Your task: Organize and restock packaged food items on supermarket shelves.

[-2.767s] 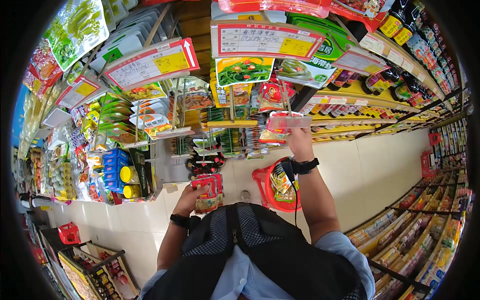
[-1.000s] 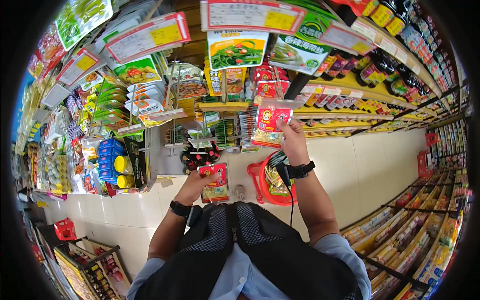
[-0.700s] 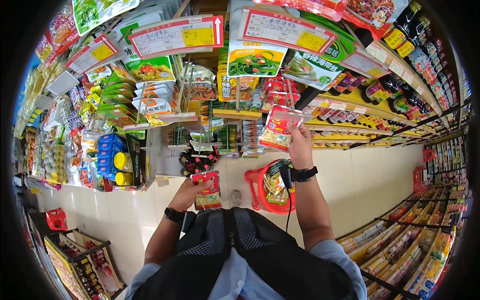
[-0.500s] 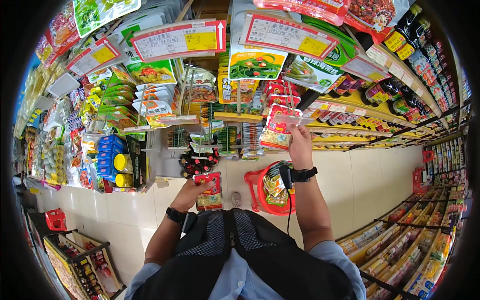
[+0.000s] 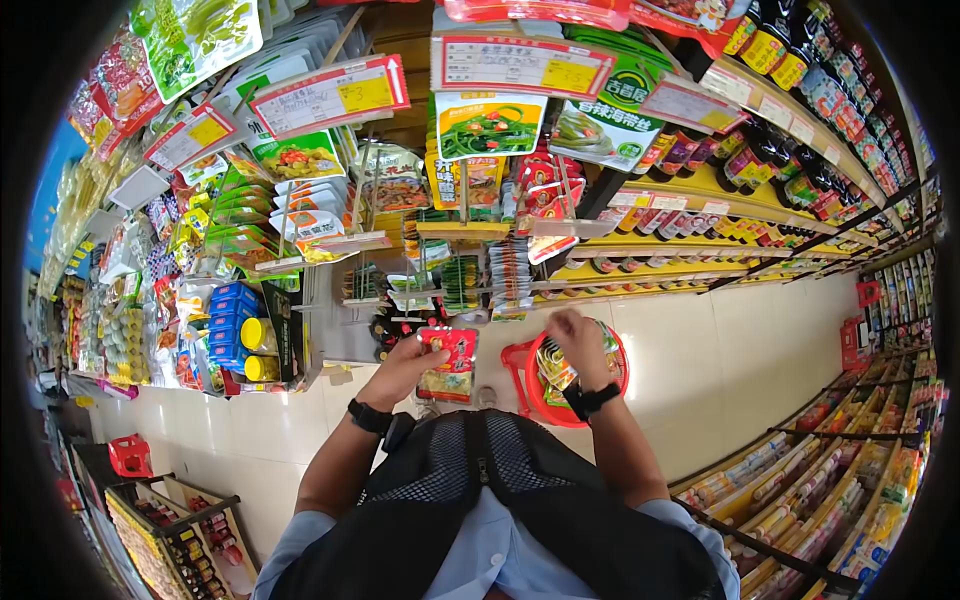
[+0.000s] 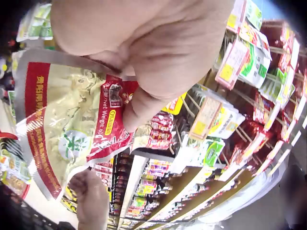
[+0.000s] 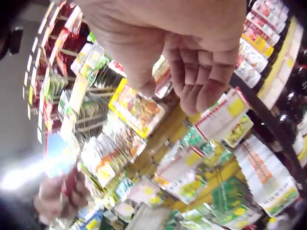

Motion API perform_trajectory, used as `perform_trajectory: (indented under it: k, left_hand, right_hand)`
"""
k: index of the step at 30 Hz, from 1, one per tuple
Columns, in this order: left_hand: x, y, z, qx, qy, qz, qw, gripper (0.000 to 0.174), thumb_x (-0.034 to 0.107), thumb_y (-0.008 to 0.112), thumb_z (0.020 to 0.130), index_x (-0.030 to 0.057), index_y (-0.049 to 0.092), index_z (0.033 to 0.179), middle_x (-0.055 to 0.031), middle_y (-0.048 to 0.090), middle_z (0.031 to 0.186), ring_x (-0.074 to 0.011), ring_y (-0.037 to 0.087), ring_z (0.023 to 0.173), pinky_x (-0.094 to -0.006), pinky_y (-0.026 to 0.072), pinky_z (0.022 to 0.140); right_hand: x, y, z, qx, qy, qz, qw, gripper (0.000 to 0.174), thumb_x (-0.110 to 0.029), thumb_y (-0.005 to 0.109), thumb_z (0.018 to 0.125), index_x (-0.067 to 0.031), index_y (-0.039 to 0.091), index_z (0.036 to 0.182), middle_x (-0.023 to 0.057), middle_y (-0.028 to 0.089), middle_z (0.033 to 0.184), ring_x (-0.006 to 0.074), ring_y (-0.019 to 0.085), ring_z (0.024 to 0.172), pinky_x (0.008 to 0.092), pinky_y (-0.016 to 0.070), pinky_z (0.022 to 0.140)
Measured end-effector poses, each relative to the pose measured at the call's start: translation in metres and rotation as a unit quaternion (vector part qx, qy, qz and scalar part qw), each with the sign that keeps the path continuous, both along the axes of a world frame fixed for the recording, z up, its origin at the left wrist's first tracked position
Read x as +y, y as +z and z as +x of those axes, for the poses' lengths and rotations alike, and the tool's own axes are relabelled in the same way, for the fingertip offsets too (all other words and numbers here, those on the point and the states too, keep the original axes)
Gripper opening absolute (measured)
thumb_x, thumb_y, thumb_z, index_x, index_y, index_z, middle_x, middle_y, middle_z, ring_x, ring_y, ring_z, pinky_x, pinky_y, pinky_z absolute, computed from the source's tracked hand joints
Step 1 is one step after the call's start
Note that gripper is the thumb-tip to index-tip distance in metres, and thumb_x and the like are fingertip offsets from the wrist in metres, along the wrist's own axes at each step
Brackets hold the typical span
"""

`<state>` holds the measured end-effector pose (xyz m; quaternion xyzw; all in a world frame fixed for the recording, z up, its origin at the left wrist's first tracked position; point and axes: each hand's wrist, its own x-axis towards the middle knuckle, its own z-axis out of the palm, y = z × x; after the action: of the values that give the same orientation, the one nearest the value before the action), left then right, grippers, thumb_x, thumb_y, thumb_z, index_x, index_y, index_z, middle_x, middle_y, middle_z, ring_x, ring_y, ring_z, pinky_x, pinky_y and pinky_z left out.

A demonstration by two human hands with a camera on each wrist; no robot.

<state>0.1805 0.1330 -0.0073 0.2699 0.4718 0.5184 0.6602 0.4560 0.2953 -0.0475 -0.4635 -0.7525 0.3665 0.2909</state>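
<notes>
Red sachet [image 5: 448,365] hangs before the chest, below the hook rack [image 5: 440,228], pinched near its top by the left hand [image 5: 405,358], thumb across the label. It looks light, limp and slick, so the sealed top seam is probably the surest hold. Further right, the right hand [image 5: 578,338] hovers over the red basket [image 5: 520,378], fingers [image 7: 201,91] loosely curled, empty.

I log a shop aisle: pale tiled floor [image 5: 720,340], peg racks [image 5: 300,215] thick with hanging packets under red-edged price tags [image 5: 520,65], yellow shelves [image 5: 700,185] of dark bottles [image 5: 770,45] at right, blue boxes [image 5: 225,325] stacked left, bright even light.
</notes>
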Motion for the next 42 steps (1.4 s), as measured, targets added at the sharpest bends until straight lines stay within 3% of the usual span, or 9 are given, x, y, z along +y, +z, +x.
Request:
perform_trajectory:
  k: [4, 8, 12, 14, 16, 20, 27, 35, 42]
  left_hand:
    - [0.051, 0.026, 0.021, 0.047, -0.048, 0.018, 0.998, 0.028, 0.019, 0.060, 0.093, 0.0013, 0.057, 0.115, -0.0008, 0.063, 0.103, -0.0074, 0.059, 0.091, -0.0262, 0.0493, 0.082]
    - [0.120, 0.058, 0.050, 0.012, -0.042, 0.057, 0.997, 0.030, 0.025, 0.057, 0.095, 0.0019, 0.058, 0.113, -0.0005, 0.064, 0.100, -0.0073, 0.060, 0.089, -0.0260, 0.0502, 0.078]
    - [0.175, 0.046, 0.062, 0.027, -0.022, 0.120, 0.992, 0.028, 0.021, 0.057, 0.095, 0.0022, 0.058, 0.115, -0.0024, 0.063, 0.108, -0.0098, 0.060, 0.096, -0.0275, 0.0493, 0.086]
    - [0.179, 0.046, 0.068, -0.016, 0.001, 0.137, 0.991, 0.028, 0.020, 0.058, 0.094, 0.0026, 0.058, 0.115, -0.0029, 0.063, 0.108, -0.0108, 0.060, 0.096, -0.0281, 0.0495, 0.086]
    - [0.180, 0.056, 0.071, -0.085, 0.012, 0.138, 0.987, 0.024, 0.013, 0.056, 0.093, 0.0025, 0.058, 0.115, -0.0040, 0.063, 0.108, -0.0126, 0.062, 0.096, -0.0290, 0.0514, 0.085]
    - [0.189, 0.051, 0.063, -0.065, 0.051, 0.128, 0.988, 0.026, 0.010, 0.058, 0.091, 0.0046, 0.057, 0.116, -0.0044, 0.062, 0.109, -0.0125, 0.062, 0.094, -0.0290, 0.0517, 0.083]
    - [0.195, 0.042, 0.066, 0.052, 0.066, 0.168, 0.982, 0.017, 0.005, 0.058, 0.087, 0.0021, 0.063, 0.104, -0.0043, 0.066, 0.099, -0.0115, 0.062, 0.090, -0.0274, 0.0500, 0.080]
    - [0.195, 0.032, 0.074, -0.016, 0.088, 0.154, 0.984, 0.016, 0.004, 0.056, 0.089, 0.0010, 0.063, 0.104, -0.0061, 0.066, 0.100, -0.0158, 0.064, 0.094, -0.0315, 0.0526, 0.084]
    - [0.193, 0.040, 0.073, -0.079, 0.072, 0.121, 0.987, 0.024, 0.006, 0.053, 0.090, 0.0002, 0.057, 0.113, -0.0064, 0.063, 0.106, -0.0140, 0.063, 0.092, -0.0293, 0.0528, 0.081]
  right_hand:
    - [-0.043, -0.025, 0.035, -0.163, 0.099, 0.003, 0.982, 0.026, -0.024, 0.070, 0.081, -0.0006, 0.067, 0.091, 0.0162, 0.067, 0.079, 0.0282, 0.067, 0.070, 0.0353, 0.0522, 0.064]
    - [-0.062, -0.068, 0.070, -0.170, 0.124, -0.068, 0.975, 0.035, -0.034, 0.070, 0.077, -0.0047, 0.067, 0.096, 0.0140, 0.066, 0.080, 0.0333, 0.065, 0.073, 0.0425, 0.0523, 0.069]
    - [-0.073, -0.080, 0.096, -0.173, 0.101, -0.082, 0.976, 0.036, -0.035, 0.070, 0.078, -0.0041, 0.068, 0.097, 0.0160, 0.068, 0.084, 0.0324, 0.066, 0.078, 0.0411, 0.0526, 0.073]
    - [-0.074, -0.094, 0.109, -0.187, 0.100, -0.038, 0.976, 0.034, -0.032, 0.071, 0.079, -0.0033, 0.069, 0.097, 0.0181, 0.068, 0.088, 0.0288, 0.068, 0.081, 0.0370, 0.0539, 0.073]
    - [-0.077, -0.093, 0.116, -0.204, 0.087, -0.089, 0.971, 0.036, -0.034, 0.070, 0.079, -0.0038, 0.069, 0.098, 0.0179, 0.068, 0.089, 0.0297, 0.068, 0.082, 0.0378, 0.0539, 0.074]
    - [-0.080, -0.094, 0.121, -0.231, 0.094, -0.140, 0.958, 0.040, -0.039, 0.069, 0.079, -0.0041, 0.069, 0.099, 0.0173, 0.069, 0.090, 0.0310, 0.067, 0.084, 0.0395, 0.0535, 0.076]
    - [-0.065, -0.116, 0.112, -0.197, 0.136, -0.110, 0.965, 0.038, -0.038, 0.068, 0.080, -0.0037, 0.069, 0.097, 0.0170, 0.068, 0.090, 0.0311, 0.067, 0.084, 0.0392, 0.0532, 0.075]
    - [-0.046, -0.131, 0.101, -0.197, 0.160, -0.129, 0.959, 0.043, -0.040, 0.067, 0.079, -0.0022, 0.068, 0.099, 0.0194, 0.068, 0.088, 0.0349, 0.066, 0.084, 0.0428, 0.0523, 0.078]
    - [-0.047, -0.129, 0.094, -0.207, 0.144, -0.142, 0.957, 0.038, -0.040, 0.067, 0.079, -0.0063, 0.069, 0.096, 0.0183, 0.068, 0.085, 0.0345, 0.066, 0.083, 0.0436, 0.0519, 0.076]
